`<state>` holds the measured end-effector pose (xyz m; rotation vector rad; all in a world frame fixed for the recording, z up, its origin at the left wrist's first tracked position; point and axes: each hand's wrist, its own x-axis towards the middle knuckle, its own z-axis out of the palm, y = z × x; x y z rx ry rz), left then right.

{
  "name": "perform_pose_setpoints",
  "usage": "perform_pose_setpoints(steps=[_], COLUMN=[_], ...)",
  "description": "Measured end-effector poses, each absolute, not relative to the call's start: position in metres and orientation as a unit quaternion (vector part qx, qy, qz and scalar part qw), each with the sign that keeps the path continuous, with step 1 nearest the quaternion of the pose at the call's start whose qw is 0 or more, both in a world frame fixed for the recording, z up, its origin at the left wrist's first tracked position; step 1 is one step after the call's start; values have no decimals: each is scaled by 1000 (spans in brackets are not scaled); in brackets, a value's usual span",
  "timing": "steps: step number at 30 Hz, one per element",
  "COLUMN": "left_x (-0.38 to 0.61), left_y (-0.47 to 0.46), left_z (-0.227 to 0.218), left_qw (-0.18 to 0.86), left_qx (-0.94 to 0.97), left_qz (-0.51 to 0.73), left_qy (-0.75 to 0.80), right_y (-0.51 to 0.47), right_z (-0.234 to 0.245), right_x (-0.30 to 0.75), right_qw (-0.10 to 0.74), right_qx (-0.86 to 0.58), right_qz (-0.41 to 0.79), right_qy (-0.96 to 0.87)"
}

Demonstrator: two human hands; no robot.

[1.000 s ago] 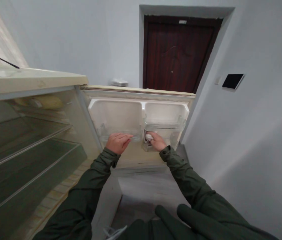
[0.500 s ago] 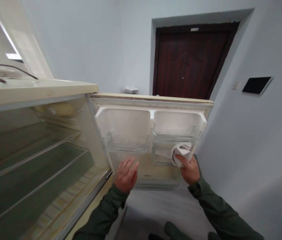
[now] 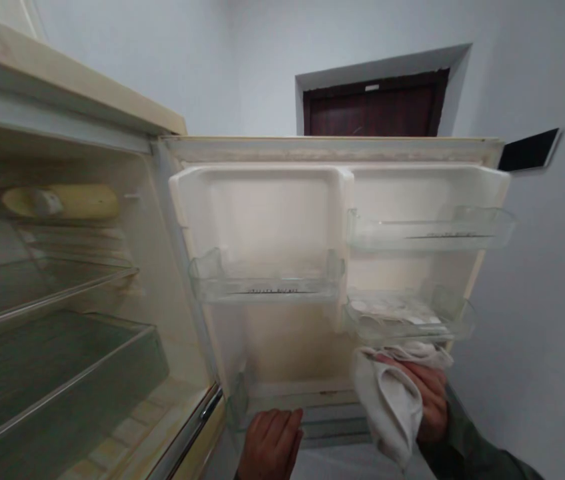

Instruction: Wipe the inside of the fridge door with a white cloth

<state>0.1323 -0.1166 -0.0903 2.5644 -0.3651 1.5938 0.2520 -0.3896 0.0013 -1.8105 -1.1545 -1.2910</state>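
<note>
Fridge door (image 3: 272, 220) hangs wide open, and everything sits relative to it. Right hand (image 3: 425, 400) is down by the door's lower right corner, fingers curled tight around a bunched white cloth (image 3: 387, 400) — the cloth drapes over the hand and hangs just under the lowest right bin (image 3: 407, 320), touching its underside or very near it, hard to tell which. Left hand (image 3: 272, 443) is at the door's bottom edge, fingers loosely bent and resting on the rim of the bottom shelf (image 3: 282, 403), holding nothing. Higher up the door there's a clear bin (image 3: 267, 280) on the left half and another clear bin (image 3: 432, 230) on the right, upper one. Left of the door the fridge's inside shows glass shelves (image 3: 52, 293) and a yellowish light cover (image 3: 59, 202) — behind the door, a dark wooden doorway (image 3: 375, 107).
</note>
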Motion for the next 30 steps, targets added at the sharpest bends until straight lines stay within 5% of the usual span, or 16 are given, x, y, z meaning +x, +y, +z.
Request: perform_pose_setpoints(steps=[3,10,13,17,22,30], left_x=[139,136,133,134,135,131], left_y=[-123,-145,-152,-158,-158,-156], left_z=[-102,-89,-90,-103,-108,-96], left_qw=[69,132,138,131,129,130], left_qx=[822,794,795,779,767,800], left_qz=[555,587,588,612,628,585], left_qy=[-107,-90,-59,-40,-36,-42], right_y=[-386,-253,-215,-219,-219,-194], right_z=[-9,21,31,21,6,60], right_x=[273,263,249,228,203,232], right_qw=[313,690,783,842,761,265], right_qx=[-708,-641,-536,-505,-615,-715], right_qz=[-500,-281,-295,-158,-57,-452], right_qy=[-387,-183,-114,-109,-198,-463])
